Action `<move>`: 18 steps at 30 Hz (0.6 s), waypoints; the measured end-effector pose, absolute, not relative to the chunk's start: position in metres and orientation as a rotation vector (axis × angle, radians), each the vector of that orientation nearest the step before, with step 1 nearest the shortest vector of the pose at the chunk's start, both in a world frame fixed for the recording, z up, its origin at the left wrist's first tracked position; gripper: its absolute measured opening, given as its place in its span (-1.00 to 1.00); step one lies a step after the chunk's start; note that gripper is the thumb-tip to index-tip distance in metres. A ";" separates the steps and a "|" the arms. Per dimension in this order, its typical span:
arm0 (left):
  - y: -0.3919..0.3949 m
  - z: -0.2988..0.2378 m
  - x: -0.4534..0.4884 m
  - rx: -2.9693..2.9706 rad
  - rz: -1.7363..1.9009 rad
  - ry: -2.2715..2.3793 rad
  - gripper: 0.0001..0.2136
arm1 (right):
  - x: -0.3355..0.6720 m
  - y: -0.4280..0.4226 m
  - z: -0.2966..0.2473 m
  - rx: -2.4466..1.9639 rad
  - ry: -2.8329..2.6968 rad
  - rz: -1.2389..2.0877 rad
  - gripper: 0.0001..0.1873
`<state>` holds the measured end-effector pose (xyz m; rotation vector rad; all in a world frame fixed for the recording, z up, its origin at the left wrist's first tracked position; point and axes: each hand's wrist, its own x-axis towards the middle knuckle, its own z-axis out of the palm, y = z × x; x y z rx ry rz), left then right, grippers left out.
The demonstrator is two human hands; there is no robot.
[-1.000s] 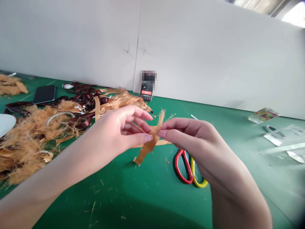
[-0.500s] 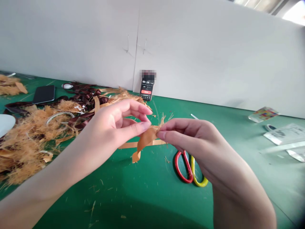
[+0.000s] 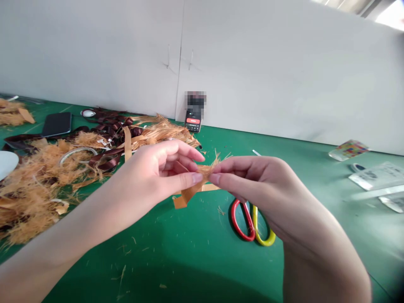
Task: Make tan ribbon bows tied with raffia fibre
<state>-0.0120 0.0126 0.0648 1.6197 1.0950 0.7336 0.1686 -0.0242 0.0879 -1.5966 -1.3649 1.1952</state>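
Note:
My left hand (image 3: 160, 170) and my right hand (image 3: 252, 179) face each other above the green mat, their fingertips almost meeting. Between them, both pinch a tan-orange fibre strip (image 3: 191, 192). A frayed tuft of loose fibres (image 3: 210, 167) sticks up from the pinch. A second flat tan strip (image 3: 210, 187) lies crosswise behind it, partly hidden by my fingers. Red-and-yellow-handled scissors (image 3: 248, 223) lie on the mat just below my right hand, their blades hidden beneath it.
A heap of shredded orange fibre (image 3: 31, 198) covers the left of the green mat (image 3: 164, 261), with dark brown ribbon (image 3: 110, 126) and a tape ring (image 3: 77, 153) behind it. A phone (image 3: 193, 123) leans against the white wall (image 3: 268, 71). Papers (image 3: 377, 176) lie at right.
My hands have moved closer together. The strip's loose bulge has flattened into the pinch, and its lower end has swung left and up.

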 end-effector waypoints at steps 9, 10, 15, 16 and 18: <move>0.011 0.068 -0.010 1.609 0.823 1.126 -0.78 | 0.167 -0.024 0.089 -1.622 -1.306 1.148 -0.87; 0.011 0.069 -0.010 1.612 0.816 1.124 -0.77 | 0.168 -0.024 0.089 -1.616 -1.311 1.143 -0.87; 0.011 0.068 -0.011 1.627 0.809 1.105 -0.77 | 0.173 -0.022 0.089 -1.657 -1.317 1.107 -0.85; 0.011 0.067 -0.011 1.628 0.811 1.106 -0.78 | 0.174 -0.023 0.090 -1.662 -1.320 1.100 -0.84; 0.011 0.067 -0.012 1.630 0.814 1.113 -0.77 | 0.174 -0.023 0.090 -1.665 -1.329 1.089 -0.82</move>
